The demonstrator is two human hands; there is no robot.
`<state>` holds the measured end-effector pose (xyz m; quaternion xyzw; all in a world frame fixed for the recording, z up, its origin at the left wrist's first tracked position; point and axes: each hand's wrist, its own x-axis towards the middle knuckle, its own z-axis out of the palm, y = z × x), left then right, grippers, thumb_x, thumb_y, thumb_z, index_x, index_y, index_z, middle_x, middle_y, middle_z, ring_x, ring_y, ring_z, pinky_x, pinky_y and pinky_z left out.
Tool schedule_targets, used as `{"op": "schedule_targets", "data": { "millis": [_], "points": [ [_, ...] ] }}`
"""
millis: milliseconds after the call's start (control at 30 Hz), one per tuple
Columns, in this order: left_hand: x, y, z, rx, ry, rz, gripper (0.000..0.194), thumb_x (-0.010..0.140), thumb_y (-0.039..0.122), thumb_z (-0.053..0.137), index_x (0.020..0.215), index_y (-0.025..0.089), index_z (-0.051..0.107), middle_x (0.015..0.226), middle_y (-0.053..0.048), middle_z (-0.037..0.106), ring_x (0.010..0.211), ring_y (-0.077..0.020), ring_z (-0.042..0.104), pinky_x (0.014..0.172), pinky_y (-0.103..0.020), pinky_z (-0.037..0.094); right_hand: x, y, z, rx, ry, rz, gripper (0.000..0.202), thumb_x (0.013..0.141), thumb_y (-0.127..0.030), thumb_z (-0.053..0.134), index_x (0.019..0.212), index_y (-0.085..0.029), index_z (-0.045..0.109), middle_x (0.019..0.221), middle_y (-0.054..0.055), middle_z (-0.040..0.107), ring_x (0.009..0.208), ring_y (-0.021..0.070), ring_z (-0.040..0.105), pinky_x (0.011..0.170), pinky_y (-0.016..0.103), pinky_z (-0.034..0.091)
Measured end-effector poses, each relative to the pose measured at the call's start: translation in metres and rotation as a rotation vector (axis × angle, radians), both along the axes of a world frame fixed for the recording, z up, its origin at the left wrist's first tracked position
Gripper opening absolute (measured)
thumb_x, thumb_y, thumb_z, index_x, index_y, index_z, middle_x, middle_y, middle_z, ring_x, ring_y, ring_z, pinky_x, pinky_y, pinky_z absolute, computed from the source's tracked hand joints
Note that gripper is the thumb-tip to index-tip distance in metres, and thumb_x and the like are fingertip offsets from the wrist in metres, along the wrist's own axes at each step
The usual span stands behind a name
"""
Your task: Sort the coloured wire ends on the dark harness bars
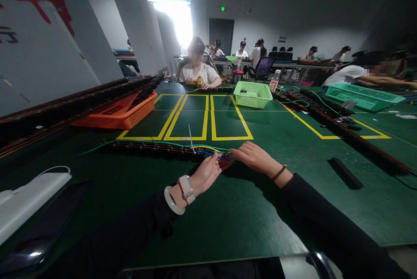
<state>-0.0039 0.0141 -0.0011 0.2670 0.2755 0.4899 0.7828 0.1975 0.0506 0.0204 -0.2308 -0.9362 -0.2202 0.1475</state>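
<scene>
**2 bare hands on the wires at the right end of a black strip**

So, the landmark here is a long, narrow black strip (156,150) lying on the dark green table (247,222). A thin green insulated wire (159,141) runs along it and past its left end. At its right end there's also a short yellow wire (208,147) and a blue wire (205,153).

Right hand (252,156), just off that end, is pinching the green wire's tip between thumb and fingers. Left hand (208,172) is palm up under the wires, fingers curled; can't tell how tightly it grips.

A slim white plastic tie (191,139) sticks up from the strip. Beyond the strip: 3 yellow-taped rectangles (186,138), an orange plastic basket (130,118) to the left, and a light green plastic basket (253,96) to the right. Well right of it lies a black rectangular bar (345,173).
</scene>
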Motion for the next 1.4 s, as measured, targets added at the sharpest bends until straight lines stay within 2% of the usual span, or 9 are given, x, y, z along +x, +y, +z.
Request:
{"op": "schedule_targets", "data": {
  "millis": [167,300,467,633,767,900,1000,1133,1400],
  "points": [
    [-0.002,-0.002,0.001,-0.013,0.088,-0.016,0.031,0.091,0.029,0.042,0.079,0.008,0.062,0.078,-0.013,0.067,0.074,-0.0179,0.064,0.077,-0.032,0.049,-0.002,0.004,-0.007,-0.041,0.112,-0.081,0.022,0.095,-0.019,0.039,0.101,-0.014,0.06,0.073,0.005,0.056,0.067,0.0159,0.048,0.066,0.029,0.037],
    [-0.003,-0.003,0.002,-0.05,0.123,0.006,0.033,0.091,0.033,0.041,0.072,0.011,0.058,0.069,-0.01,0.066,0.064,-0.0154,0.063,0.066,-0.028,0.048,-0.008,0.004,-0.013,-0.114,0.091,-0.094,0.022,0.095,-0.022,0.041,0.093,-0.014,0.062,0.074,0.005,0.059,0.067,0.0153,0.05,0.065,0.028,0.035],
    [-0.003,-0.003,0.004,-0.063,0.141,0.001,0.034,0.091,0.035,0.042,0.07,0.012,0.057,0.066,-0.009,0.065,0.062,-0.0141,0.062,0.064,-0.026,0.048,-0.012,0.003,-0.017,-0.163,0.027,-0.114,0.017,0.092,-0.021,0.047,0.093,-0.015,0.063,0.072,0.003,0.06,0.067,0.0148,0.051,0.064,0.028,0.032],
    [-0.003,-0.002,0.003,-0.054,0.12,0.003,0.038,0.091,0.036,0.041,0.068,0.011,0.058,0.067,-0.01,0.066,0.064,-0.015,0.062,0.066,-0.027,0.049,-0.012,0.001,-0.013,-0.081,0.086,-0.143,0.02,0.093,-0.026,0.047,0.093,-0.018,0.065,0.07,0.003,0.059,0.065,0.0143,0.049,0.063,0.029,0.029],
    [-0.003,-0.001,0.002,-0.047,0.087,-0.015,0.041,0.091,0.04,0.041,0.071,0.01,0.061,0.069,-0.01,0.066,0.066,-0.0154,0.063,0.07,-0.029,0.05,-0.011,-0.007,-0.005,-0.004,0.277,-0.034,0.028,0.095,-0.03,0.041,0.1,-0.015,0.064,0.071,0.004,0.059,0.066,0.0147,0.048,0.063,0.029,0.032],
    [-0.003,0.0,0.0,-0.073,0.041,-0.01,0.036,0.089,0.038,0.046,0.07,0.011,0.06,0.071,-0.008,0.066,0.068,-0.014,0.062,0.074,-0.029,0.05,-0.016,-0.018,-0.001,0.024,0.238,0.18,0.04,0.092,-0.042,0.045,0.117,-0.013,0.056,0.078,0.006,0.06,0.072,0.0172,0.05,0.066,0.031,0.037],
    [-0.003,0.002,-0.004,-0.023,0.015,-0.025,0.035,0.088,0.039,0.047,0.07,0.012,0.06,0.074,-0.009,0.066,0.078,-0.0167,0.063,0.079,-0.031,0.049,-0.022,-0.021,-0.003,0.02,0.196,0.196,0.038,0.093,-0.033,0.047,0.125,-0.013,0.05,0.084,0.006,0.061,0.077,0.0174,0.051,0.07,0.032,0.041],
    [-0.003,0.004,-0.007,0.013,0.034,-0.056,0.036,0.089,0.039,0.045,0.08,0.011,0.064,0.082,-0.012,0.067,0.089,-0.0201,0.062,0.084,-0.034,0.048,-0.025,-0.019,-0.009,-0.022,0.199,0.157,0.033,0.094,-0.017,0.04,0.125,-0.012,0.049,0.087,0.008,0.059,0.077,0.0169,0.051,0.07,0.032,0.043],
    [-0.004,-0.001,-0.006,0.072,0.105,-0.136,0.033,0.088,0.037,0.05,0.109,0.013,0.057,0.108,-0.01,0.06,0.095,-0.0185,0.058,0.083,-0.039,0.049,-0.024,-0.012,-0.015,-0.192,0.363,0.038,0.026,0.094,-0.016,0.038,0.11,-0.013,0.059,0.083,0.008,0.054,0.075,0.0166,0.047,0.067,0.029,0.044]
  ]
}}
